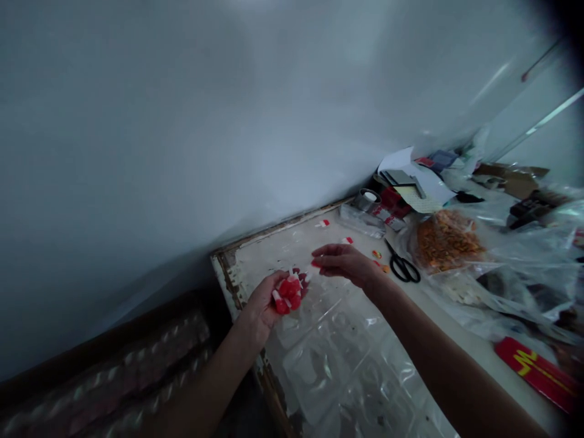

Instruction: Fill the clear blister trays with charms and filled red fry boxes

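Observation:
A bunch of small red-and-white pieces (288, 294) rests in my left hand (264, 302), whose fingers curl round it above the table's left part. Their exact kind I cannot make out. Just to the right, my right hand (345, 264) is held palm down, fingers pressed together. A small red piece (316, 263) shows at its fingertips, apart from the bunch. Beyond the right hand, a loose red-and-white piece (348, 241) and another red-and-white piece (324, 223) lie on the table. Clear plastic packaging (337, 359) spreads below both hands.
Black-handled scissors (402, 268) lie right of my right hand, near small orange pieces (376, 254). Farther right are a bag of orange-brown bits (449, 240), a roll of tape (366, 199), papers (417, 176) and a red packet (538, 372). A wall (182, 121) rises behind the table.

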Demonstrator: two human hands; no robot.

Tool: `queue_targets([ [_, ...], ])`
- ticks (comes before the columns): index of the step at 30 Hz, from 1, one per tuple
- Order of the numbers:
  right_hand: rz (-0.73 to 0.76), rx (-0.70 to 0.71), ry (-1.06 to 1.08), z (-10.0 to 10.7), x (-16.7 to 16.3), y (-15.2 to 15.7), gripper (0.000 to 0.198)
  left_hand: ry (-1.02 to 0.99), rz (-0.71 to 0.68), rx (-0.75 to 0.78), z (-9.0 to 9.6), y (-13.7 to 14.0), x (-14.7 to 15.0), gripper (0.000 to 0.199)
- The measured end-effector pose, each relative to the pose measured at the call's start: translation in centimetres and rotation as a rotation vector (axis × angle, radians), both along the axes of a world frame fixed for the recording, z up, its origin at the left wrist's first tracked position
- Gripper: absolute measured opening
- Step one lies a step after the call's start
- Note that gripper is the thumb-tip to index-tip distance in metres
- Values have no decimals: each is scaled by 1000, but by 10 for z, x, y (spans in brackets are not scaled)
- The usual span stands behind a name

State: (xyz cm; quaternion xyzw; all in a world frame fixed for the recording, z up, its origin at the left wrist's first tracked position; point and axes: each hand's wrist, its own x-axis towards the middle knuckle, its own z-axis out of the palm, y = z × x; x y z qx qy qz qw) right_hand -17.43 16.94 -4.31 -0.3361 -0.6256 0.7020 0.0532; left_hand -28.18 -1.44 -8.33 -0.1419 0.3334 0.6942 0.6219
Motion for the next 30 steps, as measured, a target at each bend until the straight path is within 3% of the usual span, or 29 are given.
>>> queue_targets([
  [4, -203, 78, 138, -10, -34, 2, 33, 14, 91, 102, 18, -31, -24, 18],
  [9, -172, 249, 45, -43, -103, -10, 22, 157, 305, 3, 20, -58, -63, 19],
  [14, -101, 416, -66, -58, -127, 0, 19, 155, 336, 0, 13, -57, -73, 25],
  [19, 23, 994, -225, -60, -130, 2, 15, 102, 297, 83, 11, -42, -68, 29],
  [21, 70, 1124, -226, -63, -128, -1, 11, 81, 282, 89, 12, -39, -64, 29],
  [26, 74, 1153, -215, -63, -121, -8, 11, 40, 213, 97, 13, -43, -53, 35],
  [28, 77, 1137, -213, -51, -115, -13, 24, 41, 174, 94, 10, -44, -49, 34],
  [30, 155, 1034, -157, -33, -105, -21, 40, 45, 143, 83, 4, -43, -44, 29],
])
